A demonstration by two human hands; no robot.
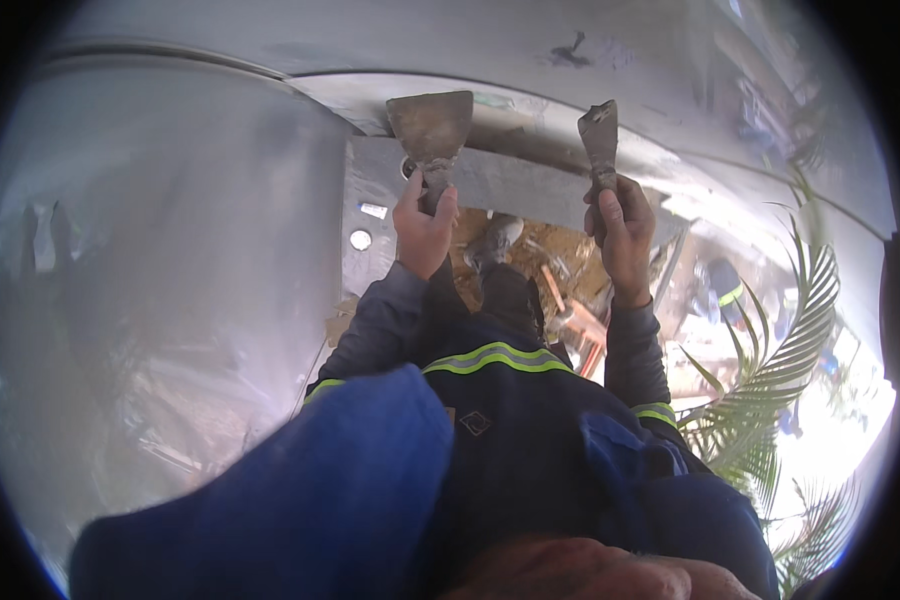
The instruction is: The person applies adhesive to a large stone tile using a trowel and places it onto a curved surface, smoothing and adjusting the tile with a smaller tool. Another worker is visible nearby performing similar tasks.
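In my left hand (pixel 425 225) is a wide putty knife (pixel 430 125), its broad, stained blade pointing up toward a grey panel. My fingers close round its handle. Held upright in my right hand (pixel 625 240) is a narrower putty knife (pixel 598 135), with grey paste caked along the blade and near the grip. The two tools are well apart. Ahead of them curves a smooth grey panel (pixel 420 45) with a dark smear (pixel 570 50) on it. Whether either blade touches the panel I cannot tell.
A large shiny grey surface (pixel 200 250) stands at my left. On a grey ledge (pixel 365 175) lie a round white lid (pixel 360 239) and a small white label-like piece (pixel 373 210). My shoe (pixel 495 238) is on brown ground near reddish wood pieces (pixel 582 325). Palm fronds (pixel 770 385) hang at the right.
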